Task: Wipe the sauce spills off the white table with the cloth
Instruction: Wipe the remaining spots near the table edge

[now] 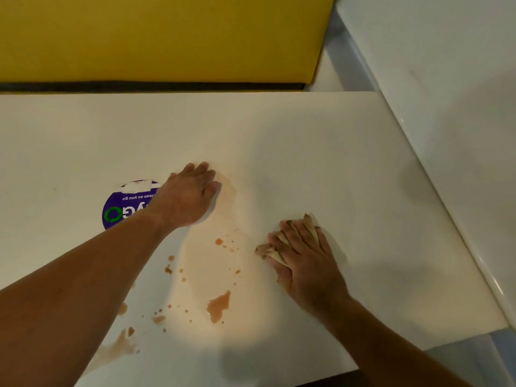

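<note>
One white surface [279,129] carried orange sauce spills [219,304], the landmark. Beyond them the left hand [187,196] lay flat, fingers [205,170] spread, empty, partly covering a purple sticker [122,203]. Right of the spills, the right hand [304,258] pressed a stained, crumpled cloth [272,250] down, fingers [296,233] extended over it.

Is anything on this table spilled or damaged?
Yes. Orange sauce spills lie between the hands, with a pale smear beyond them. The round purple sticker has its top edge torn off.
</note>
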The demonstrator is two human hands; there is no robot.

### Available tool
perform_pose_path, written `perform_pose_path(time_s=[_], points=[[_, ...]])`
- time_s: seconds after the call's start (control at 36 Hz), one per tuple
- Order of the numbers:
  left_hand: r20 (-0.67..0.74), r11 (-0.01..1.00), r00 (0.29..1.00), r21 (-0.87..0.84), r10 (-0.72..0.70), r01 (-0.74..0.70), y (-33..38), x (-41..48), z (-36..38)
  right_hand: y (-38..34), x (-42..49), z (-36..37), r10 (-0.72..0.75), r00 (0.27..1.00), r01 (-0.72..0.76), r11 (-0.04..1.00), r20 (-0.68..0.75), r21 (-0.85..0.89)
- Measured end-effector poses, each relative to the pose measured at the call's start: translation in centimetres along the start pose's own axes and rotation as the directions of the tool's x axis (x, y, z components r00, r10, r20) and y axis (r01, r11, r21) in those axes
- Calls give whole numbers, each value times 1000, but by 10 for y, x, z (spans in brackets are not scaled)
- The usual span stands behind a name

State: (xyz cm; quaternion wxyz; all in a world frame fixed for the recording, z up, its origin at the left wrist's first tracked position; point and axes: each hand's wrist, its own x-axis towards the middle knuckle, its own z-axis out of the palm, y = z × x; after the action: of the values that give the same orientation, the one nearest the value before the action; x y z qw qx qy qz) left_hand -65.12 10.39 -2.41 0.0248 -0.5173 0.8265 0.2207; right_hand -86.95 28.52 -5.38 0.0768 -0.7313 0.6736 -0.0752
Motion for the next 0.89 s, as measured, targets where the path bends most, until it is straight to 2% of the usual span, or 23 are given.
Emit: perform_pose_path(time_s=[0.08, 0.17, 0.22, 0.28, 0.36, 0.5, 0.58, 0.64, 0.72, 0.81, 0.89], points=[[6, 1000, 1000, 9, 1, -1, 0, -1, -2, 35, -7, -10, 67, 997, -66, 997, 33, -37], [-8, 1000, 1000, 14, 8, -8, 1, -2, -1, 83, -21, -16, 195, 961, -164, 973, 197, -163], [-24, 1000, 1000, 26, 14, -13, 3, -3, 0, 103, -31, -20, 322, 937, -305, 943, 133, -137], [-26, 1000, 1000, 24, 7, -7, 5, -3, 0, 102, -31, -26, 453, 891, -452, 891, 19, -35], [-18, 1000, 1000, -4, -12, 12, 7, -3, -2, 85, -23, -23, 536, 840, -540, 841, -87, -33], [14, 1000, 1000, -8, -21, 21, 8, -3, -3, 63, -3, -15, 663, 740, -670, 742, -109, -36], [7, 999, 1000, -8, -31, 31, 4, 1, 1, 46, 16, -13, 710, 703, -711, 700, -47, -66], [17, 999, 999, -16, -39, 40, 3, 4, 4, 30, 32, -13, 689, 724, -689, 722, -24, -59], [35, 998, 998, -40, -42, 44, -1, 6, 6, -9, 57, -7, 572, 820, -572, 820, 17, -37], [33, 996, 998, -66, -57, 59, -4, 7, 6, -49, 63, 1, 371, 929, -370, 928, 21, -38], [14, 997, 999, -65, -37, 38, -5, 6, 6, -53, 49, 4, 149, 989, -149, 988, -12, -36]])
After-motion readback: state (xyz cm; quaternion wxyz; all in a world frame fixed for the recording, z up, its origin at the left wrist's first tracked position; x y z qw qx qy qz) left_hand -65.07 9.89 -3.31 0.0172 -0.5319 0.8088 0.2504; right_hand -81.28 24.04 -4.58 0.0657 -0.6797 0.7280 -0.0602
